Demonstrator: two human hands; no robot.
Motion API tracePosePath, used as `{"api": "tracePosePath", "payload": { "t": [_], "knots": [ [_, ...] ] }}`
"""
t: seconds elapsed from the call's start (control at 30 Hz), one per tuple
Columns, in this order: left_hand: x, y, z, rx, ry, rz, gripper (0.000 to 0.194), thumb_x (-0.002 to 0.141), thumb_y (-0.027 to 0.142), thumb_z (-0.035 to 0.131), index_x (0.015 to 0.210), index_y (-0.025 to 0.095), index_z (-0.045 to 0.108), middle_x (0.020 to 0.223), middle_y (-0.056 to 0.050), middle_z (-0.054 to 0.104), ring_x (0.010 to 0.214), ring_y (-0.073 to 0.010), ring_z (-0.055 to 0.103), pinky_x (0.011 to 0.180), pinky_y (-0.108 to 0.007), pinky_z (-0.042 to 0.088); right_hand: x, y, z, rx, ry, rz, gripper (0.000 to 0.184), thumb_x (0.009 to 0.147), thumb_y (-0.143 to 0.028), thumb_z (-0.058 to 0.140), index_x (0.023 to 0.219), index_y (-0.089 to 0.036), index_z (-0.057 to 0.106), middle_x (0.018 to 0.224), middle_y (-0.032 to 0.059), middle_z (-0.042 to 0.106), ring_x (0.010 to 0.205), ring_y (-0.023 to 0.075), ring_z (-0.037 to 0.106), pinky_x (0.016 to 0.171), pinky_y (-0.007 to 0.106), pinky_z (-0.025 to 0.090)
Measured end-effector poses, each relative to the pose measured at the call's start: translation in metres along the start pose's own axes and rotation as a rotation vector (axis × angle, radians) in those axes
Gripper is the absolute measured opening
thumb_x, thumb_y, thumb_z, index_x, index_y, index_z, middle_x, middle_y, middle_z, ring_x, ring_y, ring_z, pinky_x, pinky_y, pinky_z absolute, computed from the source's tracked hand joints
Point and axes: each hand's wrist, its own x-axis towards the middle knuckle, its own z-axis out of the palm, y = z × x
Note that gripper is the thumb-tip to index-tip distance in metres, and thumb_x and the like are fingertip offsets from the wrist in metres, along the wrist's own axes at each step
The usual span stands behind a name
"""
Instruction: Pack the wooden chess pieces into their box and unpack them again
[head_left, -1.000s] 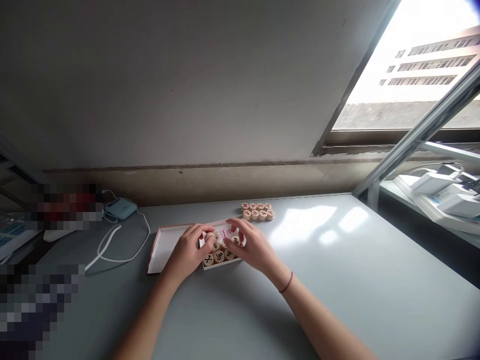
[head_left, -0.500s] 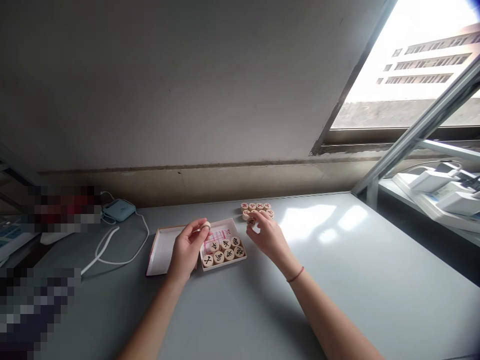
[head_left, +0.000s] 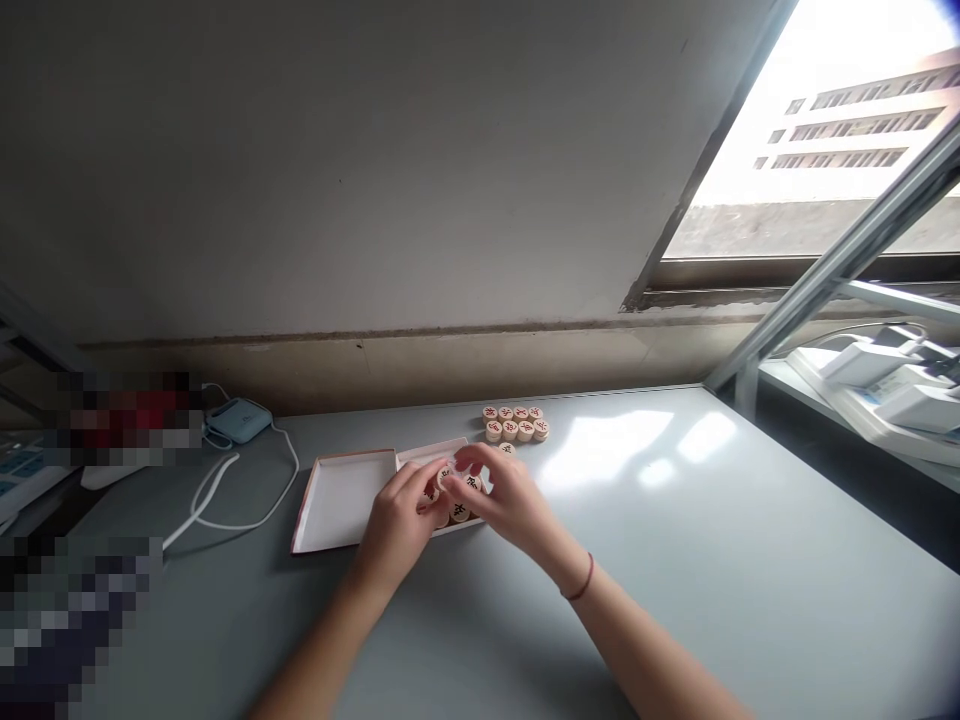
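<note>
1. Wooden disc (head_left: 445,478), round, dark character on its face; held up above the open box, at the centre of the work.
2. Left hand (head_left: 403,512), reaching in from seven o'clock; thumb and fingers clamped on the disc's side.
3. Right hand (head_left: 511,497), reaching in from five o'clock; thumb at the same disc, fingers curled. Whether it gripped the disc could not be told.
4. Open box (head_left: 431,452), white-walled, beneath both hands; it contained boxed discs (head_left: 460,511) with black characters, partly hidden by the fingers.
5. Shallow lid (head_left: 349,497), white inside with a reddish edge; lay at nine o'clock from the box, just beside it.
6. Red-marked discs (head_left: 514,421), two rows set close together, at one o'clock from the box.
7. Single disc (head_left: 508,449), dark-marked; lay on the table between those rows and the right hand.
8. Grey table (head_left: 465,640), smooth, sunlit in patches at two o'clock.
9. Pale blue device (head_left: 241,420), with white cable (head_left: 297,462); at ten o'clock from the box.
10. Thin reddish band (head_left: 589,580), worn on the right wrist.
</note>
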Motion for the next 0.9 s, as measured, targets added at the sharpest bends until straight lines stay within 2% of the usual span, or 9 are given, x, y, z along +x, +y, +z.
{"api": "tracePosePath", "payload": {
  "t": [0.07,0.13,0.23,0.33,0.43,0.53,0.73,0.9],
  "knots": [
    [-0.003,0.001,0.006,0.026,-0.013,0.071,0.027,0.091,0.028,0.053,0.116,0.023,0.061,0.09,-0.004,0.068,0.074,-0.0152,0.065,0.068,-0.025,0.055,-0.003,-0.007,0.006,0.026,0.001,0.0,0.013,0.082,-0.032,0.058,0.085,-0.021,0.062,0.076,0.0012,0.065,0.069,0.014,0.057,0.058,0.024,0.044],
    [-0.005,0.0,0.009,0.047,-0.022,0.097,0.03,0.092,0.028,0.053,0.12,0.022,0.058,0.092,-0.004,0.068,0.076,-0.0154,0.066,0.071,-0.026,0.055,-0.002,-0.004,0.006,0.049,0.031,0.009,0.011,0.082,-0.028,0.057,0.084,-0.02,0.064,0.075,0.0011,0.065,0.066,0.0131,0.058,0.057,0.024,0.046],
    [-0.004,-0.004,0.007,0.105,-0.026,0.101,0.034,0.09,0.029,0.056,0.124,0.021,0.055,0.095,-0.004,0.068,0.083,-0.0173,0.065,0.077,-0.03,0.055,0.005,0.019,-0.004,0.063,0.172,0.054,0.016,0.08,-0.024,0.055,0.091,-0.02,0.065,0.088,0.0039,0.067,0.067,0.0129,0.061,0.064,0.026,0.052],
    [-0.001,-0.007,0.001,0.136,-0.031,0.075,0.029,0.09,0.026,0.055,0.118,0.022,0.058,0.1,-0.004,0.068,0.088,-0.0173,0.064,0.08,-0.029,0.054,0.011,0.048,-0.017,-0.07,0.28,0.147,0.021,0.077,-0.022,0.054,0.093,-0.02,0.067,0.106,0.0086,0.063,0.071,0.0145,0.063,0.067,0.03,0.055],
    [0.002,-0.009,-0.004,0.139,-0.023,0.057,0.022,0.09,0.022,0.053,0.11,0.022,0.061,0.1,-0.003,0.068,0.09,-0.0168,0.064,0.081,-0.028,0.053,0.012,0.066,-0.022,-0.266,0.212,0.182,0.022,0.078,-0.019,0.053,0.096,-0.02,0.066,0.107,0.0091,0.062,0.07,0.0155,0.061,0.066,0.032,0.053],
    [0.002,-0.011,-0.006,0.143,-0.023,0.051,0.021,0.09,0.02,0.051,0.107,0.022,0.062,0.099,-0.003,0.068,0.092,-0.0175,0.064,0.082,-0.029,0.052,0.011,0.07,-0.017,-0.388,0.13,0.147,0.025,0.079,-0.014,0.051,0.1,-0.021,0.063,0.102,0.0076,0.062,0.071,0.0162,0.06,0.065,0.029,0.048],
    [0.002,-0.015,-0.007,0.138,-0.04,0.037,0.02,0.09,0.019,0.049,0.102,0.022,0.064,0.099,-0.004,0.068,0.092,-0.0174,0.064,0.081,-0.029,0.052,0.008,0.072,-0.007,-0.502,0.133,0.192,0.022,0.078,-0.014,0.051,0.098,-0.018,0.057,0.103,0.0084,0.062,0.074,0.0172,0.058,0.064,0.027,0.041],
    [0.003,-0.015,-0.009,0.129,-0.062,0.02,0.021,0.089,0.019,0.047,0.101,0.022,0.065,0.099,-0.005,0.068,0.092,-0.0175,0.064,0.081,-0.03,0.052,0.008,0.074,-0.007,-0.556,0.121,0.233,0.018,0.076,-0.016,0.049,0.093,-0.019,0.053,0.09,0.0063,0.065,0.072,0.019,0.056,0.061,0.027,0.036]
  ]
}}
